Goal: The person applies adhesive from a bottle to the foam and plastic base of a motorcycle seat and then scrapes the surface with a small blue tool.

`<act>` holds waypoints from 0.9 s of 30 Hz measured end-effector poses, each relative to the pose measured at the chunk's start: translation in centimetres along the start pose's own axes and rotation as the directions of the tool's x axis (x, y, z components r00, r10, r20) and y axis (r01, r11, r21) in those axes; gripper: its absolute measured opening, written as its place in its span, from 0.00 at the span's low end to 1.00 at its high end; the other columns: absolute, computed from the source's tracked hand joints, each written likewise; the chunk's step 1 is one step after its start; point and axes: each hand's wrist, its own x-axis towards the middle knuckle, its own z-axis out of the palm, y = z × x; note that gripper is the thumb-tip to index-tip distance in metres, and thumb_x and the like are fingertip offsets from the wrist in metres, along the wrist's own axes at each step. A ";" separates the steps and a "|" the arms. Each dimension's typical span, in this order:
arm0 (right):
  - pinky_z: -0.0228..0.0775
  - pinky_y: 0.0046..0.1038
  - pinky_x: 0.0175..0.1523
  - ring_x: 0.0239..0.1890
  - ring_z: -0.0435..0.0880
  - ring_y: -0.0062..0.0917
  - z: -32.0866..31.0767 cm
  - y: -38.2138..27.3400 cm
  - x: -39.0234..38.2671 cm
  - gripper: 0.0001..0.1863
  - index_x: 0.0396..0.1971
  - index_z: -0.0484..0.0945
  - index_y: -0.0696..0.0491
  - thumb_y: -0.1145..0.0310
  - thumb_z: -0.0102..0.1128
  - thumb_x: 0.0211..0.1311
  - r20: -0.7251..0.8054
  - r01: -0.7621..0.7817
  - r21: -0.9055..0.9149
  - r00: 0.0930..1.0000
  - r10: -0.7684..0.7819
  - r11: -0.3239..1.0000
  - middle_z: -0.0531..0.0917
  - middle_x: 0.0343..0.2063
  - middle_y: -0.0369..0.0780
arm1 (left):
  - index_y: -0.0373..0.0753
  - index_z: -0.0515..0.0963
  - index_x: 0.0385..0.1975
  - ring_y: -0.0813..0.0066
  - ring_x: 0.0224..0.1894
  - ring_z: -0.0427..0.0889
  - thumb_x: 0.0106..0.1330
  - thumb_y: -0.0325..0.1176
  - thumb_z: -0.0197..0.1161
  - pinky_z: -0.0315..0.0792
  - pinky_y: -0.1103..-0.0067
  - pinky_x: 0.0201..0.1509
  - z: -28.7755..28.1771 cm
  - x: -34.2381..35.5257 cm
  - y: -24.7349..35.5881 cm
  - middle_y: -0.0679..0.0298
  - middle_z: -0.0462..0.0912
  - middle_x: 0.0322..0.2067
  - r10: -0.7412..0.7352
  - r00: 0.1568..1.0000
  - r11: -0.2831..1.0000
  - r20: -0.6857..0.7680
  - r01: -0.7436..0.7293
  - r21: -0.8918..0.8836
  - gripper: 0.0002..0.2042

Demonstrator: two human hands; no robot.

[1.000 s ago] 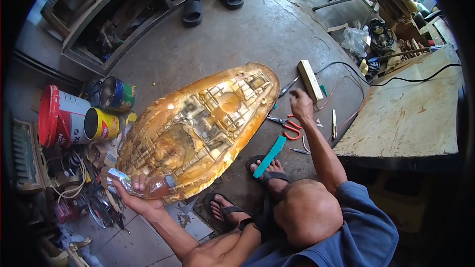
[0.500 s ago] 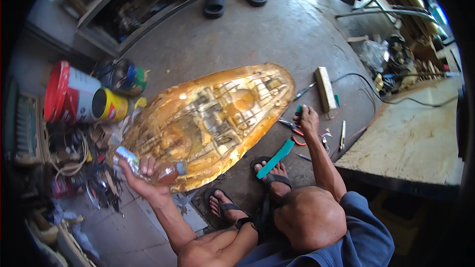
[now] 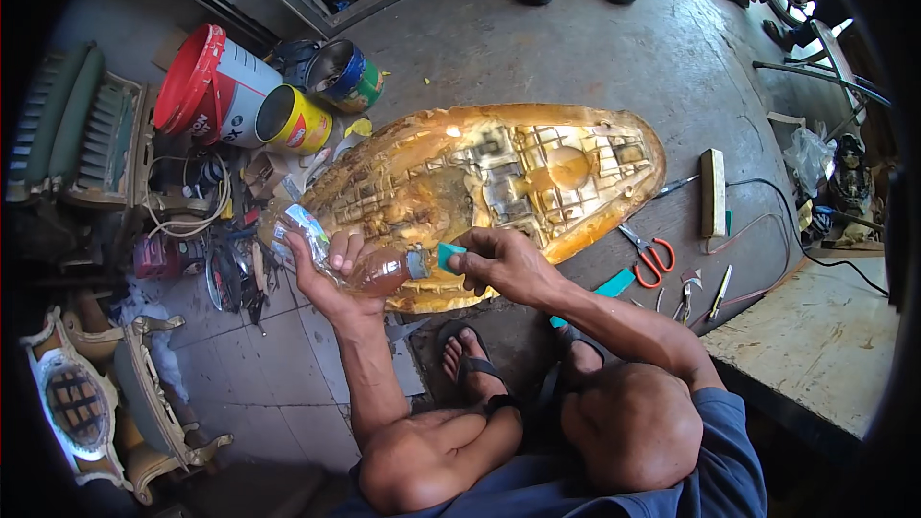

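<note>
One bottle (image 3: 376, 272) is clamped low by the left hand (image 3: 333, 290) (neck (image 3: 415, 265) presumably freed thereby); teal scrap (image 3: 448, 256), toward three o'clock, pinched by right hand (image 3: 513, 265).

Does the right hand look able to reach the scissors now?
Likely yes: nothing covers the scissors, off to the right, though the right hand holds a green piece it may have to drop first.

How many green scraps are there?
3: a scrap in the right hand, a longer strip partly behind that arm, a small piece beside the wooden block. Others may hide.
</note>
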 end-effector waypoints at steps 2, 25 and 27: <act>0.71 0.24 0.36 0.29 0.80 0.16 0.3 0.1 0.1 0.22 0.45 0.79 0.60 0.54 0.62 0.66 0.039 -0.047 0.067 0.998 0.045 0.997 0.81 0.23 0.35 | 0.42 0.69 0.27 0.84 0.19 0.63 0.69 0.57 0.57 0.59 0.83 0.22 -0.5 -0.1 -0.2 0.72 0.63 0.15 -0.013 0.994 0.998 0.104 0.019 -0.056 0.22; 0.76 0.24 0.39 0.32 0.79 0.18 -6.4 -2.5 2.3 0.20 0.54 0.76 0.57 0.61 0.61 0.67 -0.202 0.201 0.219 0.967 -0.157 0.955 0.83 0.35 0.38 | 0.46 0.71 0.41 0.74 0.29 0.75 0.71 0.55 0.54 0.75 0.70 0.37 -5.9 3.8 -4.7 0.68 0.72 0.25 -0.188 0.960 0.979 -0.206 0.166 -0.119 0.17; 0.77 0.26 0.39 0.33 0.81 0.22 -12.0 -1.5 5.0 0.20 0.53 0.77 0.56 0.61 0.61 0.67 -0.309 0.209 -0.115 0.922 -0.235 0.971 0.84 0.39 0.40 | 0.43 0.71 0.51 0.63 0.44 0.79 0.72 0.52 0.51 0.75 0.58 0.53 -7.2 4.3 -5.9 0.62 0.79 0.40 -0.222 0.950 0.971 -0.221 0.195 -0.137 0.20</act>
